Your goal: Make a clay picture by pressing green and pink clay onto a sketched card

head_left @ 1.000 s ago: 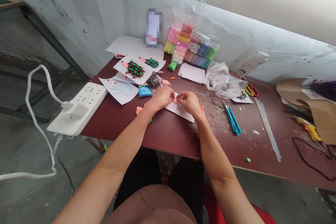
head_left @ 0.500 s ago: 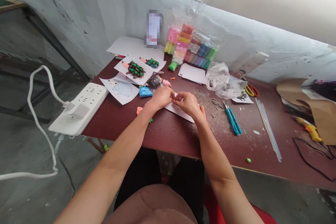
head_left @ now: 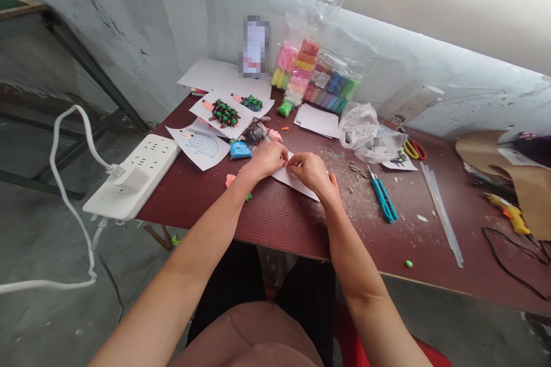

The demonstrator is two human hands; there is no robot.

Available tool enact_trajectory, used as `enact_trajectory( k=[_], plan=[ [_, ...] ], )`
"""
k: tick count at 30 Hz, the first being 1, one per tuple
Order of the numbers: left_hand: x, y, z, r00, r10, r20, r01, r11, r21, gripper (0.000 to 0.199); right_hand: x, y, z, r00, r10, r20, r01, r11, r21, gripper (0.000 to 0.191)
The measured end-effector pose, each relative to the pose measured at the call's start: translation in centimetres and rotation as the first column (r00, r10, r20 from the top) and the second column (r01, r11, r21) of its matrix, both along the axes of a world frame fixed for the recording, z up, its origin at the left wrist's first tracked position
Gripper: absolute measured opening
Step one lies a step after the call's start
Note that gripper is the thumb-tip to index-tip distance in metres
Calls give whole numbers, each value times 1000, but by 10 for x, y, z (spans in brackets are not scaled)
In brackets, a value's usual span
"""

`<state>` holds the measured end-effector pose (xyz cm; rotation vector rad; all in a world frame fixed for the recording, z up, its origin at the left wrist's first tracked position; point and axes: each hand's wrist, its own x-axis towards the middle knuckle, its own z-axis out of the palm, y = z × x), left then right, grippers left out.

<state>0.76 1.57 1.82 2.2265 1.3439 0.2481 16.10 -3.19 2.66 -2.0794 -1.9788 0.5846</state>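
Note:
Both hands meet over a white paper card (head_left: pixel 297 183) with faint orange marks, lying on the dark red table (head_left: pixel 275 218). My left hand (head_left: pixel 269 159) has its fingers bent together at the card's upper left. Close beside it, my right hand (head_left: pixel 309 170) pinches at the same spot, its fingertips almost touching the left ones. Whatever is between the fingertips is too small to make out. Pink clay (head_left: pixel 231 180) lies by my left forearm, and an orange stick (head_left: pixel 334 182) is beside my right wrist.
Hedgehog pictures (head_left: pixel 221 113), a blue packet (head_left: pixel 240 149) and a power strip (head_left: pixel 133 176) are on the left. Bagged clay (head_left: pixel 331 89) stands behind. To the right are a teal cutter (head_left: pixel 383 198), scissors (head_left: pixel 415 149), clear sticks (head_left: pixel 441 212) and a glue gun (head_left: pixel 510 213).
The view has shifted slightly, so the table items appear a little farther right. Both hands stay close together over the card, with only small finger movement.

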Motion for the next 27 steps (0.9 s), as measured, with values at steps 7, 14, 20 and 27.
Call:
enact_trajectory(
  k=[7,14,20,27],
  plan=[
    [0,0,-3,999,17,37,-16,1000,-5,22,9,-13,6,998,-4,-65,6,999,33,23],
    [0,0,-2,999,26,22,-26,1000,-2,18,12,-23,-3,997,-16,-73,25,992,122,23],
    [-2,1,-3,1000,7,19,-7,1000,3,22,3,-19,-5,999,27,27,-29,996,79,21],
    [-5,6,-7,993,-16,114,15,1000,8,27,-2,-19,-2,997,21,76,-25,999,48,22]
  ],
)
